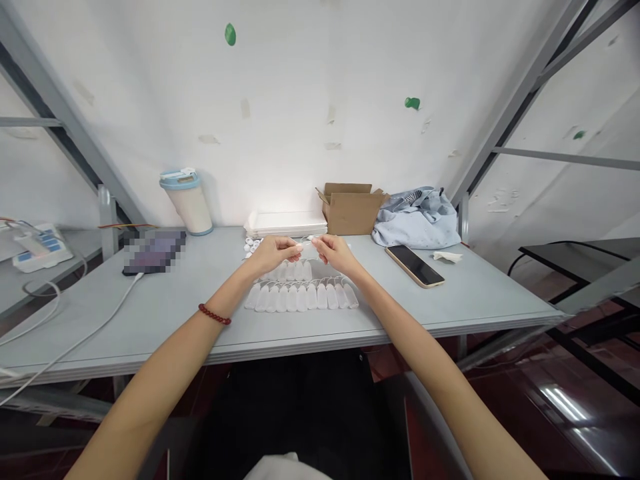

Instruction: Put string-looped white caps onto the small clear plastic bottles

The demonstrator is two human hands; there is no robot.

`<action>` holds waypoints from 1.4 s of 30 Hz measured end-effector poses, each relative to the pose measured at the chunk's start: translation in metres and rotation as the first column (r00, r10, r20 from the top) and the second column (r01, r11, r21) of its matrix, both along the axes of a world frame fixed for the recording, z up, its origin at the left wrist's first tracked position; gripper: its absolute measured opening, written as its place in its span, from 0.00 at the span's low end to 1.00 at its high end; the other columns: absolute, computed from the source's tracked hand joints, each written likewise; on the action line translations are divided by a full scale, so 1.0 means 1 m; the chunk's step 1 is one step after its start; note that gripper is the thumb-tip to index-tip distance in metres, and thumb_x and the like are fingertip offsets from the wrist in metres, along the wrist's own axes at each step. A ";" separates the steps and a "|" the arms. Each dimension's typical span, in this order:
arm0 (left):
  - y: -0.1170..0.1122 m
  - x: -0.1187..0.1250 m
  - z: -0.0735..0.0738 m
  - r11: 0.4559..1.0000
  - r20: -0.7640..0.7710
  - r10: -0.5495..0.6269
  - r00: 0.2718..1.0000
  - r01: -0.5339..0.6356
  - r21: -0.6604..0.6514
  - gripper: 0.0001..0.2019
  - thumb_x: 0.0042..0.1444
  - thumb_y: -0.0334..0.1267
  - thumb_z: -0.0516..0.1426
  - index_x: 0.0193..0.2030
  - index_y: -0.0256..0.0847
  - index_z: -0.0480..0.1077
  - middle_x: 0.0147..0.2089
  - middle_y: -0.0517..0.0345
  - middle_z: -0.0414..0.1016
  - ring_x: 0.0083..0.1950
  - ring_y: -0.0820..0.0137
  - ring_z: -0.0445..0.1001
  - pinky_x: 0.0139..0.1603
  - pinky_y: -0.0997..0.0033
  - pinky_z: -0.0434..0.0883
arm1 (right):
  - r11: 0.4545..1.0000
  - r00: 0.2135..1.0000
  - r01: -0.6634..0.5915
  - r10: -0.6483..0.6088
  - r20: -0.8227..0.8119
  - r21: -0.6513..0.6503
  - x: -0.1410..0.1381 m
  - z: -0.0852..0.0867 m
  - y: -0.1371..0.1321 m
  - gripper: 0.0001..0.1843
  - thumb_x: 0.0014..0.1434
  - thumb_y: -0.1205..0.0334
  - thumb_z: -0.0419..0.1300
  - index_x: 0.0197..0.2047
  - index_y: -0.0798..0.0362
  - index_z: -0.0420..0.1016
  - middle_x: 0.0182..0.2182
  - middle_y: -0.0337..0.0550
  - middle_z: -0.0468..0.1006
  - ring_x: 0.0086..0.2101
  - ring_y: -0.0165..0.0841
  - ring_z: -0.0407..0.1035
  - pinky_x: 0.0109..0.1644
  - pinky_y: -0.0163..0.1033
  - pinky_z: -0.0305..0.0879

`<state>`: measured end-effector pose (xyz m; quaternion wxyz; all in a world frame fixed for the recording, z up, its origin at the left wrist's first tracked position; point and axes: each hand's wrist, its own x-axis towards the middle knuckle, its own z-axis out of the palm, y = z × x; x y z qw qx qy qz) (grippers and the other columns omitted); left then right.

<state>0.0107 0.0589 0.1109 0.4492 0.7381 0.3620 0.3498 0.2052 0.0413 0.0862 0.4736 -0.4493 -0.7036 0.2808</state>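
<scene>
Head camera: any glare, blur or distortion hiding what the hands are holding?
In the head view, glare on the wall washes out the small clear piece pinched between left hand and right hand; wide-angle distortion slants the side beams; the tablet is pixelated.

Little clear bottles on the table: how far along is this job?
Looks partway. Done, seemingly: two rows of bottles lie side by side on the table. In hand: the left hand and right hand pinch one small piece together above the rows; it is too small to tell what. Left, probably: the loose white caps beside the back row.
</scene>
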 end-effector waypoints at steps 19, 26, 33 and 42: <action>0.003 0.004 -0.007 0.996 -0.032 0.011 0.999 -0.014 -0.087 0.27 0.52 0.62 0.56 0.26 0.36 0.72 0.27 0.51 0.74 0.29 0.69 0.72 0.27 0.70 0.71 | 1.000 0.996 -0.027 0.026 -0.087 -0.012 -0.003 -0.004 0.003 0.24 0.58 0.40 0.52 0.23 0.51 0.60 0.16 0.33 0.62 0.18 0.25 0.58 0.26 0.33 0.58; 0.006 0.005 -0.013 0.989 0.018 0.023 1.000 -0.020 -0.146 0.25 0.49 0.60 0.60 0.23 0.36 0.72 0.22 0.56 0.70 0.23 0.73 0.68 0.27 0.70 0.69 | 1.000 0.997 0.001 -0.001 -0.073 -0.006 -0.002 -0.005 0.003 0.25 0.59 0.41 0.51 0.22 0.51 0.58 0.15 0.32 0.61 0.17 0.25 0.57 0.25 0.33 0.57; 0.005 0.007 -0.010 0.979 0.110 0.084 0.990 -0.062 -0.196 0.24 0.41 0.58 0.65 0.25 0.34 0.75 0.25 0.52 0.74 0.25 0.71 0.71 0.33 0.66 0.72 | 0.999 0.995 -0.017 0.013 -0.094 -0.044 -0.002 -0.007 0.005 0.26 0.57 0.38 0.52 0.21 0.51 0.57 0.15 0.32 0.59 0.16 0.24 0.55 0.22 0.33 0.57; 0.004 0.007 -0.013 0.991 0.028 0.035 0.999 -0.038 0.127 0.19 0.45 0.55 0.63 0.24 0.37 0.77 0.28 0.53 0.78 0.31 0.67 0.74 0.36 0.68 0.72 | 0.991 0.973 -0.079 0.053 -0.225 -0.110 -0.001 -0.002 0.005 0.28 0.53 0.36 0.56 0.20 0.51 0.55 0.15 0.31 0.55 0.16 0.23 0.54 0.20 0.32 0.59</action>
